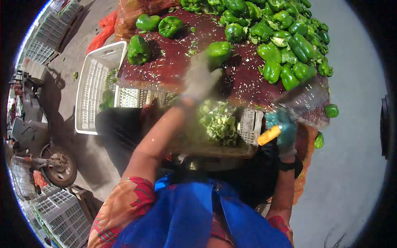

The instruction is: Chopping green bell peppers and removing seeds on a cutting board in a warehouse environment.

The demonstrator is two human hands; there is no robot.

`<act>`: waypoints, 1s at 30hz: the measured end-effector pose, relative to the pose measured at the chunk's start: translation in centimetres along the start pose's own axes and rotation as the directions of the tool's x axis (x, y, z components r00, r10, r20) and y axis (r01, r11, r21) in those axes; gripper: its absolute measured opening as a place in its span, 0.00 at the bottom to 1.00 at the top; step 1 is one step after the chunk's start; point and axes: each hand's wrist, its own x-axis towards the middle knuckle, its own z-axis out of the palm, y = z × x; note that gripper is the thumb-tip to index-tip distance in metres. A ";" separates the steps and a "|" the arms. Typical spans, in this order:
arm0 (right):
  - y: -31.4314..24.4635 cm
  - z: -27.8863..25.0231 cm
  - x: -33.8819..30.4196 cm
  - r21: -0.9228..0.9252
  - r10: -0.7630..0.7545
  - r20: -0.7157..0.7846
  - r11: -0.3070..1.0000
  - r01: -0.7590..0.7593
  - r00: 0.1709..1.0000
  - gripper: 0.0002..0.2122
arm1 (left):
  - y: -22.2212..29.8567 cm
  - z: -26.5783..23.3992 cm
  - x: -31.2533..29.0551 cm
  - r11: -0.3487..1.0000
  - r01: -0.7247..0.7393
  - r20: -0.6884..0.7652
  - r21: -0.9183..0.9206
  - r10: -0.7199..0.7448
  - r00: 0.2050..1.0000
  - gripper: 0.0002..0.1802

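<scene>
My left hand [200,78], in a pale glove and smeared by motion, is over the dark red board [178,45]. A green bell pepper [218,50] sits between its fingers and thumb, at the far side of the hand. My right hand [284,130] wears a teal glove and is closed round a knife with a yellow handle [269,135]. The knife's broad, blurred blade [305,98] reaches over the board's near right corner. Below the board, in front of my lap, a crate [249,128] holds pale green pepper scraps [219,124].
A large heap of green peppers [285,45] covers the board's far right, and several lie at its far left. A white crate [82,107] stands left of my knee, near a red mesh sack [108,31]. Farther left are a parked two-wheeler [58,165] and stacked crates [62,215].
</scene>
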 end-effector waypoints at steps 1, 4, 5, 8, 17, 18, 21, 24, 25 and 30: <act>-1.2 1.4 0.9 -0.024 0.108 0.052 0.994 -0.106 0.993 0.09 | -0.5 0.0 0.7 0.999 0.006 0.019 0.044 -0.007 1.000 0.37; -3.0 6.7 4.0 -0.074 0.009 0.239 0.997 0.009 0.971 0.11 | -2.4 1.5 2.1 0.989 -0.082 -0.033 0.125 0.086 0.996 0.37; -3.6 8.7 5.0 -0.076 0.008 0.244 0.997 0.011 0.970 0.11 | -3.0 1.9 2.3 0.985 -0.114 -0.026 0.132 0.119 0.993 0.36; -5.3 12.6 7.9 -0.131 0.157 0.252 0.983 -0.127 0.955 0.11 | -3.8 2.8 2.4 0.967 -0.164 -0.098 0.195 0.185 0.978 0.28; -2.4 16.3 16.2 -0.766 0.280 0.506 0.581 0.275 0.816 0.19 | -4.2 1.7 1.4 0.979 -0.042 0.080 0.201 0.027 0.996 0.21; -2.5 16.4 16.3 -0.760 0.260 0.552 0.549 0.349 0.792 0.19 | -4.4 0.9 1.6 0.979 -0.043 0.082 0.201 0.027 0.996 0.21; -1.6 16.4 18.3 -0.824 0.380 0.525 0.453 0.341 0.761 0.21 | -3.4 -1.4 1.9 0.902 -0.121 -0.040 0.415 0.151 0.988 0.30; -1.7 15.9 20.2 -0.656 0.415 0.751 0.385 0.649 0.514 0.13 | -1.6 -2.3 3.6 0.923 -0.250 0.059 0.293 0.243 0.968 0.34; -2.5 17.6 19.9 -0.453 0.422 0.823 0.082 0.888 0.381 0.11 | -1.7 -2.0 4.4 0.927 -0.250 0.082 0.281 0.236 0.968 0.36; -1.4 18.0 20.6 -0.171 0.531 0.807 -0.210 0.963 0.259 0.10 | -1.4 0.8 6.8 0.937 -0.222 0.133 0.269 0.192 0.972 0.33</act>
